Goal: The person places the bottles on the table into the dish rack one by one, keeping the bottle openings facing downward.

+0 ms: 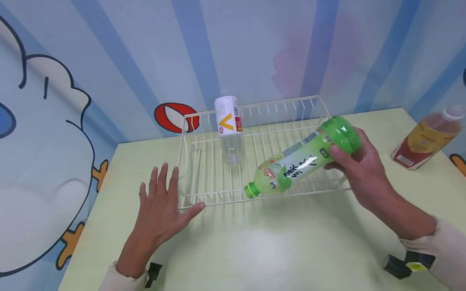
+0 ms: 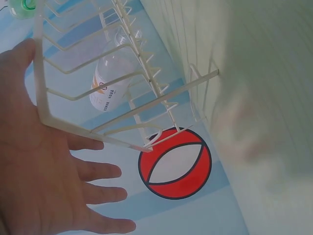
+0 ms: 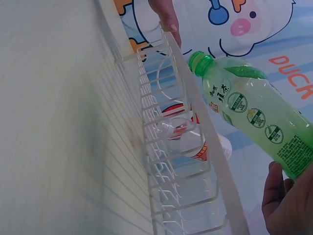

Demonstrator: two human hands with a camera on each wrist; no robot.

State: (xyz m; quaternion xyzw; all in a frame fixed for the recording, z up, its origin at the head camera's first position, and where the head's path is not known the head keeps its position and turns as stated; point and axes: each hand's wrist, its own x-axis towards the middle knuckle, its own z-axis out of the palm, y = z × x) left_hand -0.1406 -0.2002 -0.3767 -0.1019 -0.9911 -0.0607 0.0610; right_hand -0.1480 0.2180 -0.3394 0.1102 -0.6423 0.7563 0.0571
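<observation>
"Green bottle point(image 1: 300, 159) is slanting over the basket's point(image 2: 41, 93) near side!"
"Who's gripping?"
"Right hand point(image 1: 364, 173) is clutching its base; left hand point(image 1: 162, 214), left of the cap point(image 1: 251, 190), is resting straight-fingered at the near left corner!"

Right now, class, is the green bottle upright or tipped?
Tipped: the right hand grips the green bottle near its base, neck slanting down over the wire basket.
</observation>
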